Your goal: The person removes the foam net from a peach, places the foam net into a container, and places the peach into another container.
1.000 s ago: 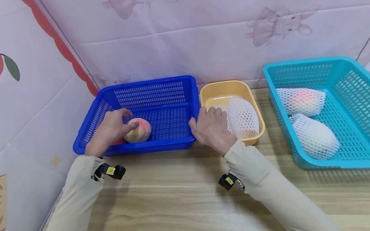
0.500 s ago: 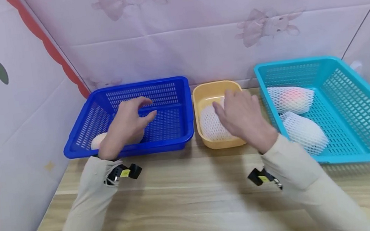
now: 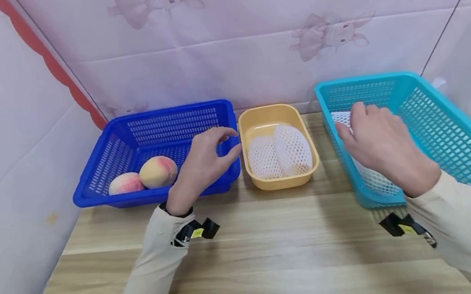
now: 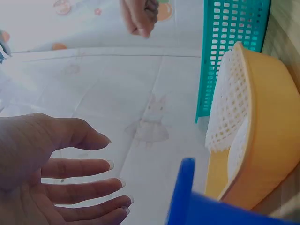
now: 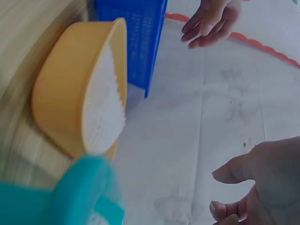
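Note:
My left hand (image 3: 204,162) hovers over the right end of the blue basket (image 3: 158,193), thumb and fingers apart with nothing between them. Two bare peaches, a yellow-pink one (image 3: 158,172) and a paler one (image 3: 126,183), lie in that basket's front left. Over the left side of the teal basket (image 3: 454,117) is my right hand (image 3: 381,142), its fingers loosely bent and holding nothing. Beneath it, white foam netting (image 3: 376,180) shows in part; the hand covers most of the net-wrapped fruit there. In the right wrist view, thumb and fingers of the right hand (image 5: 262,183) stand apart.
Between the baskets stands a small yellow tub (image 3: 283,183) holding two white foam nets, one on the left (image 3: 264,158) and one on the right (image 3: 293,147). All stand on a wooden table (image 3: 273,249) against a printed wall covering (image 3: 209,67).
My left hand has let go of the yellow-pink peach and moved right across the blue basket. The right hand has gone from the yellow tub to above the teal basket.

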`<state>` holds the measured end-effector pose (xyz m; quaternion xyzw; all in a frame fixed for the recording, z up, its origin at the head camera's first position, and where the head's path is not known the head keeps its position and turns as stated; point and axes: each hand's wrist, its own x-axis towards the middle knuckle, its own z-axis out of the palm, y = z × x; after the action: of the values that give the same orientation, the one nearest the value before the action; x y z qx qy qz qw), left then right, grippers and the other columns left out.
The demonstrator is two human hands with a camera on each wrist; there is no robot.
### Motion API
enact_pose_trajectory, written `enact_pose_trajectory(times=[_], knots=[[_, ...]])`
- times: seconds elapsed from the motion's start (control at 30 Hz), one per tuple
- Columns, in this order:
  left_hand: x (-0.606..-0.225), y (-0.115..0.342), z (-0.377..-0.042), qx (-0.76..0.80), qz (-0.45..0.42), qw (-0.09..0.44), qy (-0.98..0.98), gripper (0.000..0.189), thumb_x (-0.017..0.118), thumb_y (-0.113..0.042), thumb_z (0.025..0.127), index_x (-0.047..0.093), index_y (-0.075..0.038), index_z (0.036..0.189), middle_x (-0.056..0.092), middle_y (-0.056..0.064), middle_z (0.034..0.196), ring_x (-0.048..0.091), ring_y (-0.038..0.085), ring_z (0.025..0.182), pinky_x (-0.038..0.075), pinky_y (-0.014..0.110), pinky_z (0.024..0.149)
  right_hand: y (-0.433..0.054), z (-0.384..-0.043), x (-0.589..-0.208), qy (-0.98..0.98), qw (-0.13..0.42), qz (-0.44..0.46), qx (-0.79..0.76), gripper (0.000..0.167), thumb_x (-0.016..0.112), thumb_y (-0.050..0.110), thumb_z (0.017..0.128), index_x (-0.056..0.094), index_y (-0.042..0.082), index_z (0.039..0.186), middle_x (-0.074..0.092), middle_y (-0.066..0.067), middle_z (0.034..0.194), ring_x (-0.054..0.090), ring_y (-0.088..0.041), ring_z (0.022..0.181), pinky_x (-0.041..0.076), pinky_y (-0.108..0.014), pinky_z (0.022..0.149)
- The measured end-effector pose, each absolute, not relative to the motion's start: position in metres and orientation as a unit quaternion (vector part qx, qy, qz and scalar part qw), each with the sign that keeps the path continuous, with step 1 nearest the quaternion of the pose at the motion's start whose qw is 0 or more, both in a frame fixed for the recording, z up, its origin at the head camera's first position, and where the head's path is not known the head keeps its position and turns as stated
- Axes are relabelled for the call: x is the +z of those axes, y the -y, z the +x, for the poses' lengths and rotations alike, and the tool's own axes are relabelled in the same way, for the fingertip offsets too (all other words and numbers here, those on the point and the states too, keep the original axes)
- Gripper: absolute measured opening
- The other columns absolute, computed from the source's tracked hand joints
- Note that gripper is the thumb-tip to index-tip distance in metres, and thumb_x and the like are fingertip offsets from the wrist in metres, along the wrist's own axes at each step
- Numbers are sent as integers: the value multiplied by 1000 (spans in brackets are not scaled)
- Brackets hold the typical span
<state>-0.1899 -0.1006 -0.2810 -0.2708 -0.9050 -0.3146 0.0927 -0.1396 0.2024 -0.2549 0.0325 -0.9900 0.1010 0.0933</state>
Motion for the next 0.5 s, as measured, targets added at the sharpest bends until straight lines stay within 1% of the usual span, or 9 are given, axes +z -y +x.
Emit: enact_pose_trajectory(times=[0.1, 0.17, 0.27, 0.37, 0.43, 0.5], knots=[[-286, 95, -187, -326, -273, 88, 901, 29, 67, -16, 91, 65, 0, 115, 66, 16, 114, 62, 27, 103, 52, 39, 90, -218, -138, -259, 993, 34, 33, 107, 39, 39, 32, 102, 44, -5, 94, 48, -20, 80, 49, -34, 69, 40, -40, 51], [-290, 90, -184, -338, -283, 88, 893, 27, 65, -15, 91, 66, 0, 114, 67, 16, 112, 62, 26, 100, 53, 38, 87, -228, -138, -261, 993, -7, 40, 112, 40, 42, 32, 101, 44, -7, 102, 49, -22, 89, 50, -34, 75, 43, -41, 55], [-298, 80, -177, -358, -308, 95, 876, 22, 62, -11, 92, 67, 1, 110, 68, 15, 106, 63, 25, 94, 54, 36, 82, -242, -140, -264, 990, -64, 52, 111, 45, 51, 34, 98, 42, -8, 113, 48, -25, 103, 49, -35, 85, 46, -43, 62], [-305, 69, -167, -370, -325, 98, 865, 20, 61, -9, 91, 67, 1, 107, 68, 14, 103, 64, 24, 90, 54, 34, 78, -252, -143, -269, 988, -94, 65, 104, 53, 60, 35, 94, 41, -9, 116, 47, -28, 108, 49, -35, 87, 47, -45, 66], [-307, 59, -162, -374, -333, 94, 860, 19, 59, -8, 91, 67, 2, 105, 68, 13, 102, 64, 22, 89, 54, 33, 78, -258, -145, -275, 987, -100, 67, 103, 56, 65, 35, 91, 41, -9, 116, 47, -28, 108, 48, -36, 88, 48, -45, 66], [-307, 48, -158, -370, -337, 83, 862, 18, 58, -10, 93, 67, 0, 104, 69, 11, 101, 64, 19, 88, 54, 29, 78, -264, -144, -280, 988, -101, 65, 102, 61, 68, 36, 88, 41, -11, 116, 46, -30, 108, 48, -39, 90, 47, -48, 68]])
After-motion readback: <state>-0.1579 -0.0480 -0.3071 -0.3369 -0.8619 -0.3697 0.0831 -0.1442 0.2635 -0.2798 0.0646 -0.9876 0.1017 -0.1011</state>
